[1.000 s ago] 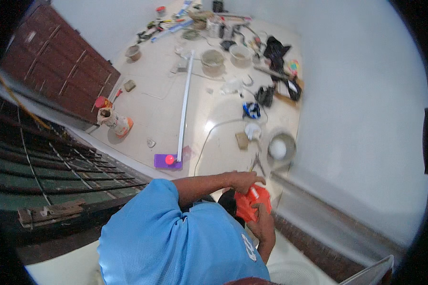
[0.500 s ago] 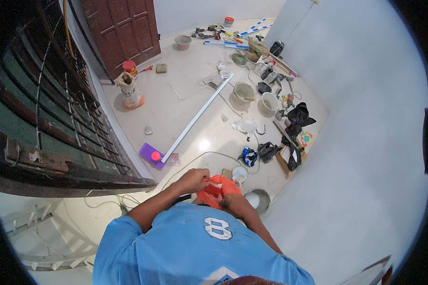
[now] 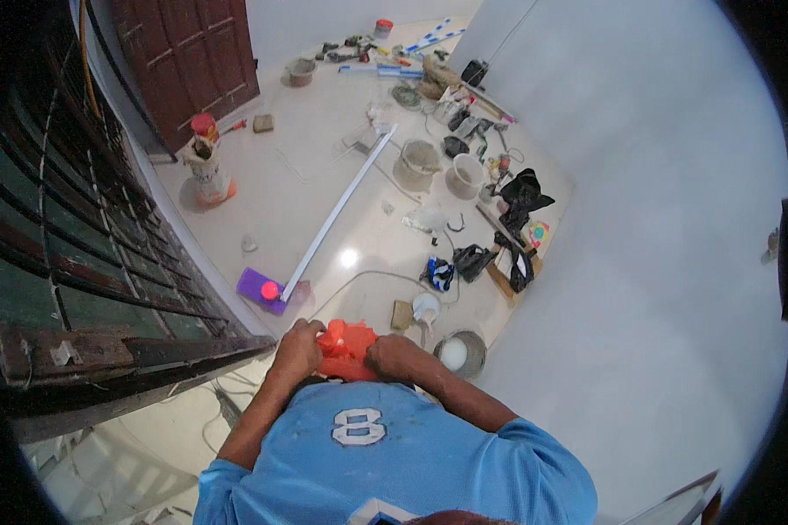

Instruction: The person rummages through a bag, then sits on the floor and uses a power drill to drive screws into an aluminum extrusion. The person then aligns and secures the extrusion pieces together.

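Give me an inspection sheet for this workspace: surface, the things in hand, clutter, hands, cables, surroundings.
Surface: pale glossy floor, with one bright light reflection.
Things in hand: crumpled orange bag, held in front of the chest.
Clutter: long white strip ending at a purple block; two buckets; a round pan with white contents; black bags; tools and scraps along the wall.
Hands: left hand and right hand both grip the orange bag.
Cables: a thin pale cord loops across the floor.
Surroundings: white wall on the right, dark wooden door, dark metal grille on the left.
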Available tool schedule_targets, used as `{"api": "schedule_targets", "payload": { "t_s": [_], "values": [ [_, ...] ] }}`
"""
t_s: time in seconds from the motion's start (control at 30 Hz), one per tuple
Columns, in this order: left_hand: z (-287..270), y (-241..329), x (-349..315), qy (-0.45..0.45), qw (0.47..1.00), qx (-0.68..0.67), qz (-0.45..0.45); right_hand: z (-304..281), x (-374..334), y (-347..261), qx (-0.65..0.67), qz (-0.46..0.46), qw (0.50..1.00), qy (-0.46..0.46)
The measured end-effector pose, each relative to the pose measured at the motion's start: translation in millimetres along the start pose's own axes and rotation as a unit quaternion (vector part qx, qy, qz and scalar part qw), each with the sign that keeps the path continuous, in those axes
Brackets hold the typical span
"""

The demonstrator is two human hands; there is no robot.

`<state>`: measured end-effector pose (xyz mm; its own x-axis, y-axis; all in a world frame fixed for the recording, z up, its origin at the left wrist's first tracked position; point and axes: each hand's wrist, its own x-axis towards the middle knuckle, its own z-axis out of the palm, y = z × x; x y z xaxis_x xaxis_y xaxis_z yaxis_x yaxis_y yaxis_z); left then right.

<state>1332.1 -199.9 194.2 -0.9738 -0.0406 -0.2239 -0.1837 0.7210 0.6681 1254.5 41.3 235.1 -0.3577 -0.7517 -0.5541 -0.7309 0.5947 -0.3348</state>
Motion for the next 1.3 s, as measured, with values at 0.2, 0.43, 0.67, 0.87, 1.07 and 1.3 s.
{"api": "schedule_targets", "payload": {
  "t_s": [0.2,0.43,0.67,0.87,1.07,1.3],
  "values": [
    [-17.4,10.5,42.7,-0.006,0.988,-0.147,-0.043,-27.0,15.7,18.4,0.037,-0.01,0.999,-0.015],
    [-64.2,35.6,138.1,-0.111,0.866,-0.472,-0.127,-133.3,62.3,84.7,0.237,-0.178,0.938,0.18],
    [-163.2,99.8,253.5,0.083,0.937,-0.339,0.01,-171.2,206.6,178.2,0.184,-0.084,0.962,0.184],
    [-218.7,42.8,392.5,0.121,0.942,-0.294,0.104,-316.2,260.8,209.5,0.039,0.022,0.996,0.077],
    [-285.0,8.4,543.6,0.006,0.953,-0.286,0.1,-391.9,382.1,282.0,0.028,-0.084,0.949,0.304],
    [-400.8,-18.1,716.7,-0.054,0.966,-0.158,0.198,-496.1,574.6,321.4,0.213,-0.056,0.953,0.206]
  ]
}}
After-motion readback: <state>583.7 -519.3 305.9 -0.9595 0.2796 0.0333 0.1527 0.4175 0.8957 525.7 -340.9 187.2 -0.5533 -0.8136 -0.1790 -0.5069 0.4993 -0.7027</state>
